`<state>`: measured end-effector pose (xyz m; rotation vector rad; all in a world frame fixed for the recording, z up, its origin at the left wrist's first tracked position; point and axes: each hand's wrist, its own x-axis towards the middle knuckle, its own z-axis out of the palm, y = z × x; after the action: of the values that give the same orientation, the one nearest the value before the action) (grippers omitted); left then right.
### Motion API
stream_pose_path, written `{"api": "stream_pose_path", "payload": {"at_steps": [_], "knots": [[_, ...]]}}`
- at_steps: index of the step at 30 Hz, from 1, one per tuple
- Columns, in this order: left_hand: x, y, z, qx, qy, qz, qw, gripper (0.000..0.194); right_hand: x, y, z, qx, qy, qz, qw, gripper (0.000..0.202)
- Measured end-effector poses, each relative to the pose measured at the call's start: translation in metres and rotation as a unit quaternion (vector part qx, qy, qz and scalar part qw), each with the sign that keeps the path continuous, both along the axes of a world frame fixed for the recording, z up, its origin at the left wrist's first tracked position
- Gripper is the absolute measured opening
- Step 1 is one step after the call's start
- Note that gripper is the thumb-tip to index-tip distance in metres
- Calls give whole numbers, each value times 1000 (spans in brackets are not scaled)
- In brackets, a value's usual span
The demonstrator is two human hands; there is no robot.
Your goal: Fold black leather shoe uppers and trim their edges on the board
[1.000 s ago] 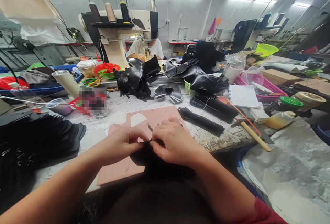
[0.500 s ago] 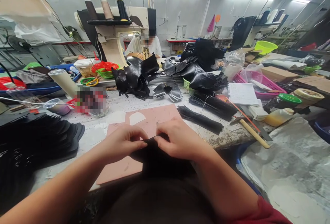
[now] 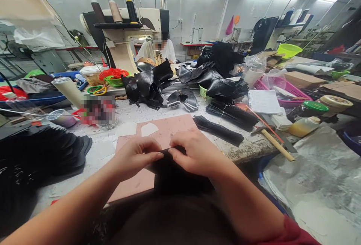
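Note:
Both hands pinch the upper edge of a black leather-like piece [image 3: 172,171] at the near edge of the table. My left hand [image 3: 142,154] has thumb and fingers closed on the edge, and my right hand [image 3: 190,152] grips it a little to the right, the thumbs close together. The lower part of the piece merges with the dark area at my lap, so its full shape is hidden. Under and beyond the hands lies a pink board [image 3: 135,184], with a white paper-like cutout [image 3: 149,129] near its far end.
On the left rises a stack of black pieces [image 3: 62,151]. Black bundled strips [image 3: 218,130] and a hammer [image 3: 278,145] lie to the right. Farther back are black leather parts [image 3: 148,83], a sewing machine [image 3: 126,41] and a seated person [image 3: 169,51]. A pink basket [image 3: 296,94] stands at right.
My left hand has shifted very slightly right along the piece's edge, closer to my right hand. The grip of both hands stays, and the view has moved slightly.

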<state>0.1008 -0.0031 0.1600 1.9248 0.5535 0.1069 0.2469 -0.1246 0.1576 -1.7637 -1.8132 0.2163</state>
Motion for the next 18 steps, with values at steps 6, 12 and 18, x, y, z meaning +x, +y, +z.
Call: {"api": "stream_pose_path", "payload": {"at_steps": [6, 12, 18], "knots": [[-1, -3, -5, -2, -39, 4, 999, 19, 1, -3, -4, -8, 34, -26, 999, 12], [0, 2, 5, 136, 19, -107, 985, 18, -5, -5, -2, 1, -5, -18, 1000, 10], [1, -3, 8, 94, 12, -48, 994, 20, -6, -7, -2, 21, 22, -25, 999, 9]]}}
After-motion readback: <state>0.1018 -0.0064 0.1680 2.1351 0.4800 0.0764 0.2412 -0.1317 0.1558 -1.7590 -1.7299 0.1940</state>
